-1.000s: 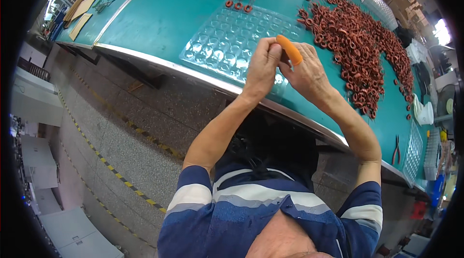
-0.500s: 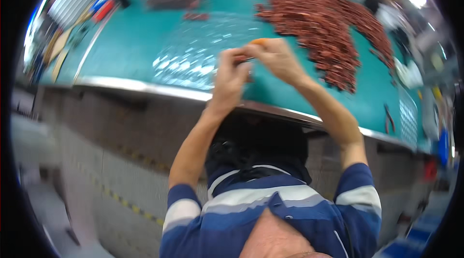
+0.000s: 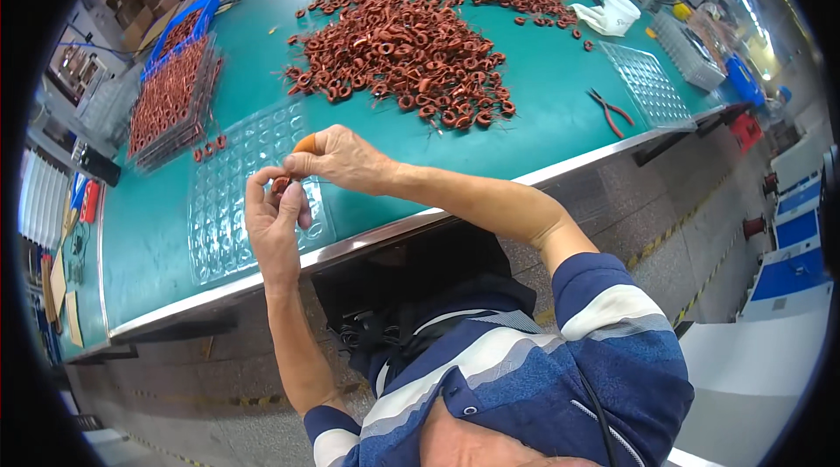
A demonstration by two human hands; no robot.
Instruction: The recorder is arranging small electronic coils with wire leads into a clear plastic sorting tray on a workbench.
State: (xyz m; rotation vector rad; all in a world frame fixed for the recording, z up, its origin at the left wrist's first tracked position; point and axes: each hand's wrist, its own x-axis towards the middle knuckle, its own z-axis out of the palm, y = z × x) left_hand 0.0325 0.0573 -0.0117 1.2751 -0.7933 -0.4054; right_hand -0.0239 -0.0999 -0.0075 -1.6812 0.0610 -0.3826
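Now, green table (image 3: 542, 99): the view has swung right, its top running off towards two o'clock.
Ring pile (image 3: 402, 47): at one o'clock from the hands, nearer three a second ago.
Clear tray (image 3: 227, 222): under the hands, spreading towards nine o'clock.
Right hand (image 3: 346, 161): thumb and finger pinched by the ring's edge; whether on a wire, I cannot tell.
Left hand (image 3: 278, 224): fingers curled, grasping the ring.
Red-brown ring (image 3: 280, 185): between left fingertips, none visible there a second ago; so in hand, not in a pocket.

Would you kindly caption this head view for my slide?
Left hand holding a reddish ring, right hand alongside, above a clear tray.
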